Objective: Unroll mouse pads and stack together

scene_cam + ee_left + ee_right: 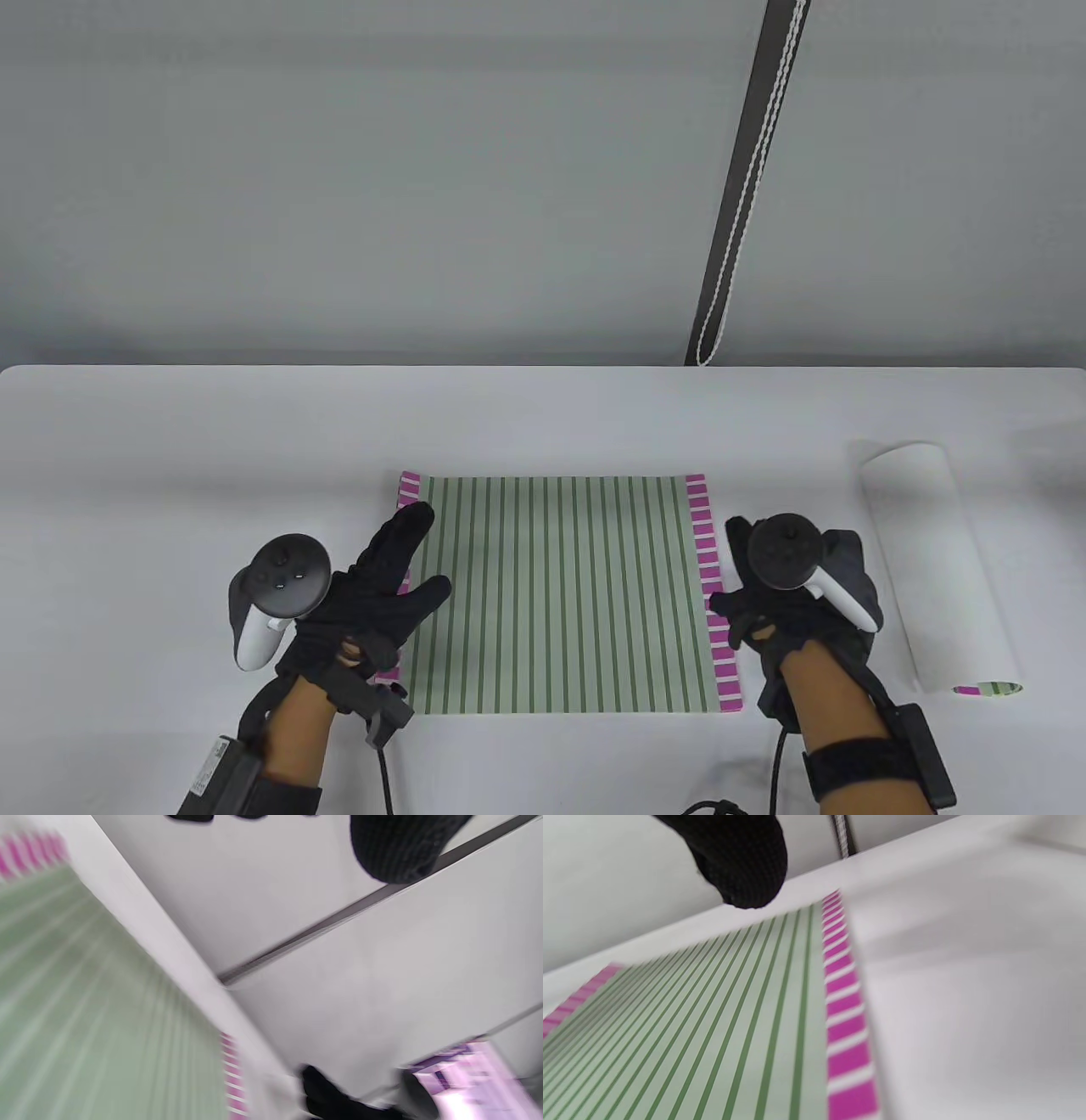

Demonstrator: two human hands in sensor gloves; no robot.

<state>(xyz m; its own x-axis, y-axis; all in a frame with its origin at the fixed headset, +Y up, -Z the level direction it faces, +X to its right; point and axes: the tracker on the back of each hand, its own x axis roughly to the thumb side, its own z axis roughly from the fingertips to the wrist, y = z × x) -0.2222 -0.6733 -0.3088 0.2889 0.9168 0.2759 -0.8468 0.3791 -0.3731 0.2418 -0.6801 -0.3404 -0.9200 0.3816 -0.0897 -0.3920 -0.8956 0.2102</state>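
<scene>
A green-striped mouse pad (564, 594) with magenta side bands lies unrolled and flat on the white table (170, 441). It also shows in the right wrist view (721, 1018) and, blurred, in the left wrist view (85, 1018). My left hand (390, 586) lies spread over the pad's left edge and holds nothing. My right hand (747, 594) sits at the pad's right edge with fingers curled down; whether they touch the band is unclear. A second pad (937, 564) lies rolled up, white side out, to the right of my right hand.
A dark strip with a white beaded cord (747, 187) hangs on the wall behind the table. Bare table stretches at the left and behind the pad. Cables run from both wrists off the bottom edge.
</scene>
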